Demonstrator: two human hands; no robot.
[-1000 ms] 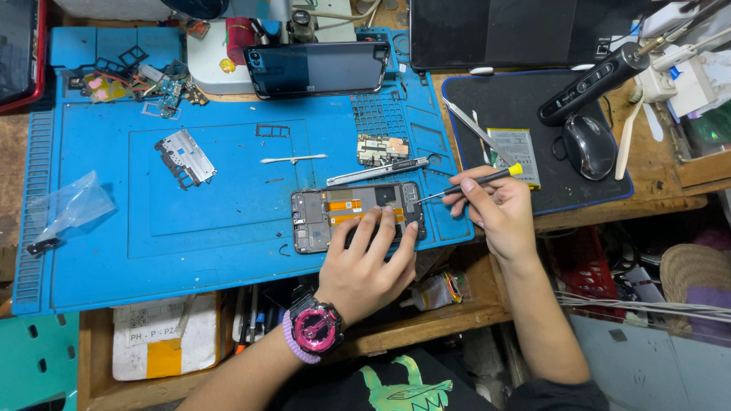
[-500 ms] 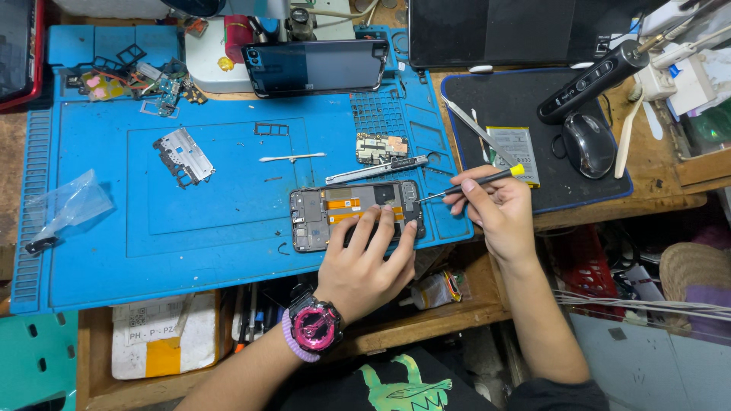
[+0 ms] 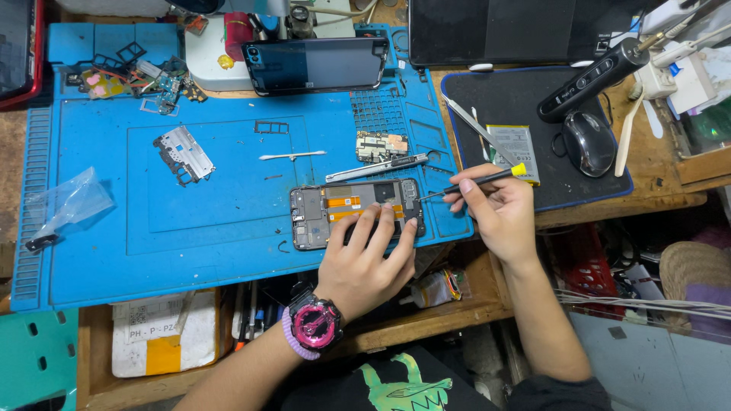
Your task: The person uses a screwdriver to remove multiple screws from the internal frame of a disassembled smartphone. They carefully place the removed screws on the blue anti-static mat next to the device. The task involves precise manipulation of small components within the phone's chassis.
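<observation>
An opened phone frame [image 3: 335,213] with orange flex strips lies on the blue work mat [image 3: 213,251]. My left hand [image 3: 365,262], with a pink watch on its wrist, presses its fingers flat on the frame's right half. My right hand [image 3: 495,209] grips a thin screwdriver [image 3: 476,180] with a yellow end cap. Its tip touches the frame's upper right corner.
On the mat lie a metal shield plate [image 3: 181,154], a small circuit board [image 3: 381,144], tweezers [image 3: 377,168], a cotton swab [image 3: 291,156] and a dark phone [image 3: 316,65]. A battery [image 3: 515,148], mouse [image 3: 588,142] and black handheld tool [image 3: 594,78] rest on the black pad. A plastic bag [image 3: 65,204] sits far left.
</observation>
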